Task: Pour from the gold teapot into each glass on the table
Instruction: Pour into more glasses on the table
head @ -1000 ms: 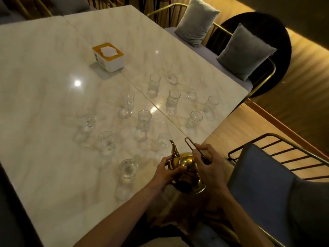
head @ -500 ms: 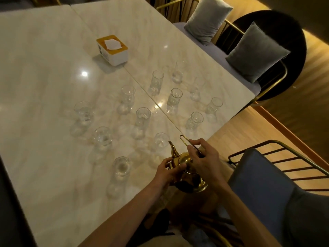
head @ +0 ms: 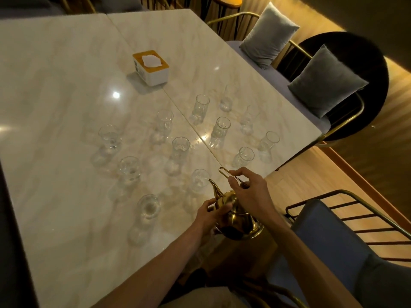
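A person holds a gold teapot [head: 239, 215] at the near edge of a marble table [head: 55, 74], its spout beside the nearest glass [head: 199, 180]. The right hand [head: 251, 192] pinches the wire handle [head: 231, 176]; the left hand [head: 210, 213] grips the pot's body. More glasses [head: 220, 132] stand across the table, beyond them a tissue box [head: 151, 67].
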Tool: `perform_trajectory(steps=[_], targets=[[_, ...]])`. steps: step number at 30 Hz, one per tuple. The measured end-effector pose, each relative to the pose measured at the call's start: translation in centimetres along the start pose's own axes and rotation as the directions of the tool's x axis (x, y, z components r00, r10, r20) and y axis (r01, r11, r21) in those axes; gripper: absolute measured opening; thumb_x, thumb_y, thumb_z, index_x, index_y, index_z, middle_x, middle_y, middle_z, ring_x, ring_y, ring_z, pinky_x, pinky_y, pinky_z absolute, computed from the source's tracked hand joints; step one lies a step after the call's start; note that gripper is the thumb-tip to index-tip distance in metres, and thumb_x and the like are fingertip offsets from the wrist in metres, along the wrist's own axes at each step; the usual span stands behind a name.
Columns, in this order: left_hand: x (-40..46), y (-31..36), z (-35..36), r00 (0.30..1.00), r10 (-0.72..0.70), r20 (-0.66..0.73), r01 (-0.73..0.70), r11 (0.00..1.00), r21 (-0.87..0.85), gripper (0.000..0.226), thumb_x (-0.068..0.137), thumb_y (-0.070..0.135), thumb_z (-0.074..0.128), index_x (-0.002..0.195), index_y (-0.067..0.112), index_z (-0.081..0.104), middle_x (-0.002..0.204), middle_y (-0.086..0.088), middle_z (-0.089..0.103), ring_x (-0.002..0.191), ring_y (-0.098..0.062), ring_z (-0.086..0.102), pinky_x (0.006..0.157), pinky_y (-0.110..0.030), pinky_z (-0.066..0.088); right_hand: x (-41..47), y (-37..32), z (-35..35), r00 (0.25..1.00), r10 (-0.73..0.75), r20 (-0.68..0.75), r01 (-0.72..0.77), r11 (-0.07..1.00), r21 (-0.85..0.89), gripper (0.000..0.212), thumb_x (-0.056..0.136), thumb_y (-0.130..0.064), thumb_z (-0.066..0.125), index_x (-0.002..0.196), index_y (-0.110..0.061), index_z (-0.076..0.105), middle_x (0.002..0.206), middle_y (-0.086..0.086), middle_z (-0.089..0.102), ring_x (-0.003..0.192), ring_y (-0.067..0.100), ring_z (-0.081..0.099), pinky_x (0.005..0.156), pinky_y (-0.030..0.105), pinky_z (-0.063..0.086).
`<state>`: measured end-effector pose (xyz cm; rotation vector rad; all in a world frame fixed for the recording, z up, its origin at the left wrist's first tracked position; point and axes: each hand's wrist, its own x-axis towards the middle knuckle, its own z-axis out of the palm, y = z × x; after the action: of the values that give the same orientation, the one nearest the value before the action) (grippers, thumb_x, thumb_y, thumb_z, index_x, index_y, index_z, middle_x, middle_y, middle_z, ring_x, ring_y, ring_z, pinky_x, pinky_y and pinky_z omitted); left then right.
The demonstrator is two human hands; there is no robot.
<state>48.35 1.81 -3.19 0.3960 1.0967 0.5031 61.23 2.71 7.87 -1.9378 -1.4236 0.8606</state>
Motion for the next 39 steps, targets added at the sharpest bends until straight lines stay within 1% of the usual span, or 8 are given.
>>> perform_trajectory(steps=[3, 8, 11, 15, 18, 22, 28, 39], targets=[[-0.1, 0.0, 0.1, 1.000, 0.003, -0.004, -0.003, 1.000, -0.025, 0.091, 0.049, 0.043, 0.095, 0.129, 0.027, 0.054, 0.130, -0.008, 0.060, 0.111, -0.032, 0.063, 0.084, -0.058, 0.056, 0.1, -0.3, -0.1, 1.000, -0.016, -0.001, 0.016, 1.000, -0.005, 0.012, 0.097, -0.034, 0.064, 0.107, -0.030, 0.068, 0.054, -0.005, 0.054, 0.042, 0.003, 0.047, 0.050, 0.018, 0.038], [0.0, -0.1, 0.4, 1.000, -0.001, 0.002, 0.002, 1.000, -0.029, 0.096, 0.041, 0.048, 0.098, 0.125, 0.030, 0.055, 0.131, -0.008, 0.059, 0.112, -0.034, 0.062, 0.081, -0.058, 0.057, 0.3, -0.5, -0.3, 1.000, -0.026, 0.004, 0.026, 1.000, -0.014, 0.009, 0.096, -0.031, 0.066, 0.105, -0.030, 0.069, 0.048, -0.009, 0.052, 0.041, 0.004, 0.045, 0.048, 0.016, 0.038], [-0.1, -0.2, 0.5, 1.000, -0.007, 0.007, 0.007, 0.999, -0.051, 0.095, 0.041, 0.046, 0.098, 0.125, 0.029, 0.055, 0.131, -0.009, 0.059, 0.113, -0.035, 0.062, 0.083, -0.065, 0.055, 0.3, -0.7, -0.4, 0.999, -0.037, 0.018, 0.038, 0.999, -0.036, 0.013, 0.097, -0.031, 0.065, 0.108, -0.028, 0.069, 0.057, -0.007, 0.057, 0.042, 0.002, 0.047, 0.047, 0.013, 0.038], [-0.5, -0.3, 0.5, 1.000, -0.007, 0.013, 0.008, 0.998, -0.056, 0.082, 0.061, 0.038, 0.093, 0.130, 0.026, 0.052, 0.131, -0.010, 0.058, 0.112, -0.033, 0.061, 0.084, -0.059, 0.056, 0.3, -1.0, -0.4, 0.998, -0.054, 0.016, 0.055, 0.996, -0.072, 0.016, 0.097, -0.030, 0.065, 0.111, -0.024, 0.070, 0.074, -0.008, 0.065, 0.045, -0.001, 0.053, 0.047, 0.010, 0.040], [-0.7, -0.4, 0.6, 1.000, -0.017, 0.014, 0.018, 0.998, -0.067, 0.078, 0.064, 0.036, 0.091, 0.130, 0.026, 0.052, 0.130, -0.010, 0.059, 0.111, -0.033, 0.062, 0.084, -0.059, 0.056, 0.3, -1.0, -0.4, 0.998, -0.053, 0.016, 0.055, 0.995, -0.078, 0.016, 0.097, -0.030, 0.065, 0.111, -0.025, 0.070, 0.085, -0.012, 0.067, 0.049, -0.003, 0.057, 0.051, 0.011, 0.041], [-0.8, -0.5, 0.4, 1.000, -0.013, 0.025, 0.015, 0.997, -0.071, 0.076, 0.067, 0.034, 0.090, 0.131, 0.025, 0.051, 0.128, -0.009, 0.061, 0.110, -0.031, 0.063, 0.084, -0.058, 0.057, 0.2, -1.2, -0.2, 0.998, -0.054, 0.023, 0.056, 0.995, -0.089, 0.017, 0.097, -0.030, 0.065, 0.112, -0.024, 0.070, 0.084, -0.018, 0.059, 0.052, -0.006, 0.058, 0.054, 0.012, 0.040], [-0.9, -0.5, 0.1, 1.000, -0.001, 0.031, 0.003, 0.998, -0.069, 0.074, 0.071, 0.034, 0.087, 0.134, 0.024, 0.050, 0.120, -0.008, 0.064, 0.106, -0.029, 0.063, 0.089, -0.057, 0.055, 0.2, -1.6, 0.3, 0.998, -0.055, 0.019, 0.056, 0.994, -0.092, 0.019, 0.097, -0.030, 0.065, 0.114, -0.024, 0.070, 0.096, -0.009, 0.064, 0.059, 0.003, 0.060, 0.060, 0.017, 0.043], [-1.0, -0.6, 0.3, 0.999, 0.021, 0.033, -0.019, 0.997, -0.071, 0.083, 0.063, 0.039, 0.091, 0.133, 0.024, 0.051, 0.117, -0.009, 0.067, 0.107, -0.031, 0.064, 0.090, -0.060, 0.053, 0.2, -1.6, 0.1, 0.997, -0.064, 0.032, 0.067, 0.993, -0.096, 0.018, 0.096, -0.031, 0.065, 0.113, -0.027, 0.070, 0.088, -0.008, 0.064, 0.052, 0.000, 0.058, 0.057, 0.015, 0.040]])
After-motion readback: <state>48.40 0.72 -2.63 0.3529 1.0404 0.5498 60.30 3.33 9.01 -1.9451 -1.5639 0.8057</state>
